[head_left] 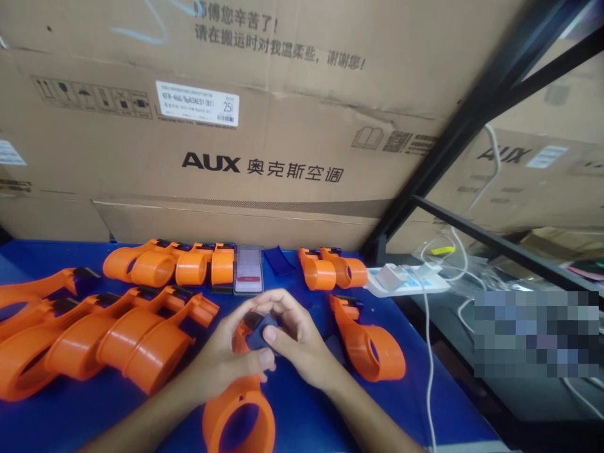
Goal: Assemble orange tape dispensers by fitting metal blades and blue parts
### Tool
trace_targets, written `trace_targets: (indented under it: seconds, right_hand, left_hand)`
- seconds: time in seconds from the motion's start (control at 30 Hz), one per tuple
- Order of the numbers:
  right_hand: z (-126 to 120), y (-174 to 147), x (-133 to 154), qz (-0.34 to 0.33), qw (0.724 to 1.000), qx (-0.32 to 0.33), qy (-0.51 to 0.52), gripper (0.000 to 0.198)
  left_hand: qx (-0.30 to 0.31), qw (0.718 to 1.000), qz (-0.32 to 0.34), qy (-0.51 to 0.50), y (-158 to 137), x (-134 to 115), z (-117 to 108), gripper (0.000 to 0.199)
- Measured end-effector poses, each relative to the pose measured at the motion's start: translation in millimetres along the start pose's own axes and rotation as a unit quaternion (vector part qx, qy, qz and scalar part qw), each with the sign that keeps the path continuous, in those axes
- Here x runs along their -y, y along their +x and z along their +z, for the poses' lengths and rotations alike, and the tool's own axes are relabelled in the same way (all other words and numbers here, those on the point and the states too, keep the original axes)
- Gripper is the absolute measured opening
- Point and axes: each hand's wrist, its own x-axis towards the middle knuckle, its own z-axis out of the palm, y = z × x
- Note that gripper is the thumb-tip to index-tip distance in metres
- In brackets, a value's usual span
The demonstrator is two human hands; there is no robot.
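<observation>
Both my hands meet around an orange tape dispenser (pixel 255 389) low in the middle of the head view, its empty ring hanging toward me. My left hand (pixel 219 355) is wrapped around the dispenser's upper end, thumb pointing right. Between the thumb and fingers of my right hand (pixel 302 343) is a small dark blue piece (pixel 258 333), pressed against the dispenser's black-tipped head. The fingers partly hide where piece and head meet. Right of my hands lies another orange dispenser (pixel 372 346), with a dark blue piece (pixel 336 349) beside my right wrist.
Several orange dispensers (pixel 155 340) lie in rows at left, with a pair (pixel 333 270) at the back right. A phone (pixel 248 270) and a dark blue flap (pixel 279 260) sit behind my hands. A power strip (pixel 406 281) trails white cable (pixel 428 377). A large carton (pixel 264 214) walls the back.
</observation>
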Motion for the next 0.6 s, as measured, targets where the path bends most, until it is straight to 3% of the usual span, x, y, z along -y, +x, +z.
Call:
trace_targets:
  seconds: [0.2,0.6]
  right_hand:
    - [3.6,-0.2,-3.4,0.005,0.999,-0.018,0.029,0.042]
    - [3.7,-2.1,2.3,-0.013,1.000,-0.022,-0.009,0.037]
  left_hand:
    - [-0.027,0.999,0.010,0.024,1.9,-3.4,3.6,0.069]
    - [-0.010,0.999,0.029,0.030,2.1,-5.2,1.8,0.075]
